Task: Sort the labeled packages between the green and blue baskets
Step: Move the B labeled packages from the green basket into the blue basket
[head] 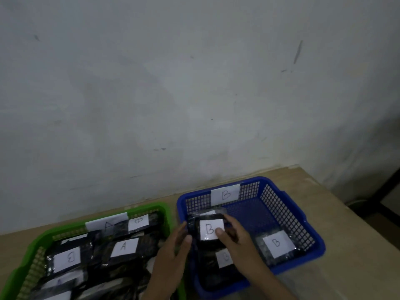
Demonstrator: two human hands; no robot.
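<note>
A black package with a white "B" label [208, 230] is held over the left side of the blue basket [311, 232]. My left hand [171, 256] grips its left edge and my right hand [238, 241] grips its right edge, thumb on the label. The blue basket carries a "B" tag [225, 194] on its far wall and holds other "B" packages, one at its right [276, 244] and one under my hands [225, 257]. The green basket [30, 252] on the left has an "A" tag [107, 223] and several black packages, labeled "A" [124, 246] and "B" [67, 258].
Both baskets stand side by side on a light wooden table [346, 245] pushed against a white wall [194, 83]. The table's right edge drops off to a dark floor area at the far right.
</note>
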